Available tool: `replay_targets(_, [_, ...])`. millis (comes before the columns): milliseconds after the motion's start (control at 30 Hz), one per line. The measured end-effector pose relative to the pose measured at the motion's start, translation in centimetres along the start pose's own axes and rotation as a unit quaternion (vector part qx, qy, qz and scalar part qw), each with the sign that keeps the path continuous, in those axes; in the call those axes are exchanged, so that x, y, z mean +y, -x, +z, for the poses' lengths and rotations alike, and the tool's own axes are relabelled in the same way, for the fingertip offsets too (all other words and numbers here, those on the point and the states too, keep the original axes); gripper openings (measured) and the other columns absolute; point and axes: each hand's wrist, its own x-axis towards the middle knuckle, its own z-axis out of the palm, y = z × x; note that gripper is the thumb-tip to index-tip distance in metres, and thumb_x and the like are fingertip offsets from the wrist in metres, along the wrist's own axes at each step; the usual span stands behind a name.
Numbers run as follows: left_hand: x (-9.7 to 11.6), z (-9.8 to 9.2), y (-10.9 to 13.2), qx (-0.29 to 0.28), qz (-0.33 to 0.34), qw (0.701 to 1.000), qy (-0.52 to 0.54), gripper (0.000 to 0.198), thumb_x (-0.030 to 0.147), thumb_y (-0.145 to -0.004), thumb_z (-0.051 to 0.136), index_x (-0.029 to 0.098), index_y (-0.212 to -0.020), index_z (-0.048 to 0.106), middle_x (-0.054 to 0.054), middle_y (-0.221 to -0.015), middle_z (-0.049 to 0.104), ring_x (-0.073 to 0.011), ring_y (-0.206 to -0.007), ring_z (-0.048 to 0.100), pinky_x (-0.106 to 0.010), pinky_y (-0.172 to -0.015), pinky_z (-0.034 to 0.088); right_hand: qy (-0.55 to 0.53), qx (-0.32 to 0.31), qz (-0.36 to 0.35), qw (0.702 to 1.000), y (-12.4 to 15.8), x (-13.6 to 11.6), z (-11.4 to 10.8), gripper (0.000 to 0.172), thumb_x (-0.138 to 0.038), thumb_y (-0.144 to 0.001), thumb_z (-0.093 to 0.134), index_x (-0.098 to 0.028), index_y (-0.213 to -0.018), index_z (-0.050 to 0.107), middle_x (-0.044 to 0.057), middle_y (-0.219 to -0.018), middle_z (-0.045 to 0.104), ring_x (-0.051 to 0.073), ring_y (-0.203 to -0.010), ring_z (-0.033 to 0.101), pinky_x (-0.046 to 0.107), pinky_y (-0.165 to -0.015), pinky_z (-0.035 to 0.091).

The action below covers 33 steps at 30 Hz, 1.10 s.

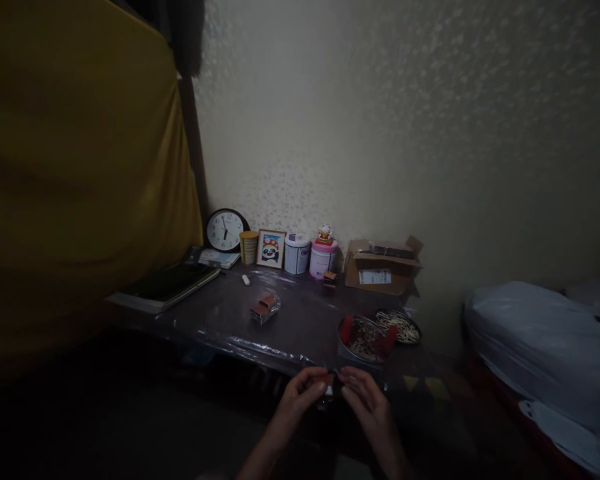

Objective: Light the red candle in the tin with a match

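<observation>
Close to the table's front edge, my left hand (305,393) pinches a small reddish-brown box (329,380) with a pale lower end, perhaps a matchbox. My right hand (365,395) faces it from the other side, its bent fingertips at a small dark piece at the top of the box. The dim light hides the fine detail between my fingertips. Beyond my hands, a clear plastic wrap holds several similar brown boxes (265,309). Right of them stands a round bowl (341,345) with many small bits and red pieces in it.
A second round dish (419,333) holds pale thin sticks. Along the wall stand a clock (227,230), yellow cup (249,248), panda picture (271,249), white tin (297,255), pink tin (323,259) and cardboard box (380,270). A yellow curtain (80,153) hangs left.
</observation>
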Motion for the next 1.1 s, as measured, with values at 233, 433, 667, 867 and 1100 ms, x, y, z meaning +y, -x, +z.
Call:
replay_targets(233, [0.4, 0.7, 0.2, 0.015, -0.033, 0.994, 0.105, 0.031, 0.029, -0.059, 0.078, 0.016, -0.086, 0.071, -0.008, -0.088, 0.074, -0.0184, -0.078, 0.065, -0.026, -0.073, 0.045, -0.153, 0.074, 0.1, 0.98, -1.0, -1.0, -1.3, 0.028, -0.038, -0.064, 0.073, -0.016, -0.081, 0.069, 0.009, -0.087, 0.073, 0.028, -0.088, 0.067, 0.04, -0.085, 0.052])
replay_targets(433, [0.6, 0.8, 0.4, -0.01, -0.042, 0.989, 0.144, 0.034, 0.023, -0.058, 0.078, 0.015, -0.09, 0.07, -0.009, -0.091, 0.073, -0.0192, -0.081, 0.066, -0.028, -0.079, 0.045, -0.112, 0.063, 0.09, 0.988, -1.0, -0.8, -1.1, 0.03, -0.039, -0.065, 0.071, -0.017, -0.085, 0.071, 0.008, -0.091, 0.073, 0.026, -0.09, 0.066, 0.035, -0.084, 0.052])
replay_targets(667, [0.5, 0.8, 0.3, -0.012, -0.023, 0.991, 0.131, 0.032, 0.026, -0.057, 0.079, 0.017, -0.086, 0.069, -0.007, -0.088, 0.073, -0.0199, -0.082, 0.066, -0.028, -0.077, 0.046, 0.054, 0.081, 0.039, 0.994, -0.8, -1.3, -1.0, 0.028, -0.041, -0.072, 0.062, -0.018, -0.087, 0.07, 0.007, -0.085, 0.074, 0.025, -0.082, 0.068, 0.033, -0.076, 0.053])
replay_targets(867, [0.2, 0.9, 0.3, -0.013, -0.007, 0.997, 0.078, 0.033, 0.029, -0.056, 0.08, 0.017, -0.085, 0.069, -0.008, -0.089, 0.073, -0.0201, -0.082, 0.065, -0.029, -0.077, 0.045, 0.12, 0.103, -0.018, 0.987, -0.4, -1.3, -0.2, 0.027, -0.041, -0.074, 0.059, -0.02, -0.087, 0.069, 0.006, -0.083, 0.074, 0.023, -0.079, 0.069, 0.03, -0.072, 0.054])
replay_targets(1100, [-0.1, 0.7, 0.5, -0.018, -0.009, 0.998, 0.064, 0.03, 0.027, -0.062, 0.076, 0.018, -0.089, 0.069, -0.007, -0.092, 0.073, -0.0186, -0.083, 0.064, -0.027, -0.078, 0.044, 0.134, 0.093, -0.074, 0.984, 0.2, -0.7, 0.7, 0.019, -0.036, -0.077, 0.059, -0.023, -0.087, 0.068, 0.004, -0.086, 0.072, 0.02, -0.079, 0.067, 0.028, -0.075, 0.053])
